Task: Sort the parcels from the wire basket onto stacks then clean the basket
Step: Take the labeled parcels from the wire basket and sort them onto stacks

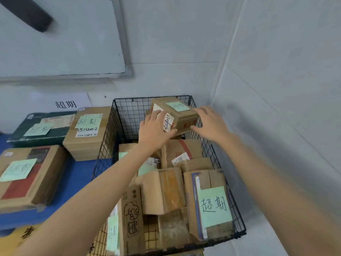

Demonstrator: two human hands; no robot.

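Observation:
A black wire basket (120, 115) stands in the corner, packed with several cardboard parcels. One small brown parcel (181, 115) with a green note on top is raised above the others at the basket's far end. My left hand (154, 128) grips its left face, with the thumb under its front edge. My right hand (210, 124) holds its right side, fingers against the front face. Below lie more parcels, among them one (210, 206) with a large green handwritten note and a plain one (162, 191) beside it.
Left of the basket, on a blue surface (77, 174), lie a dark green parcel (44, 128), a brown parcel (88, 132) and a red-and-brown parcel (27, 176), each with a green note. A whiteboard (60, 37) hangs on the wall. The right wall runs close to the basket.

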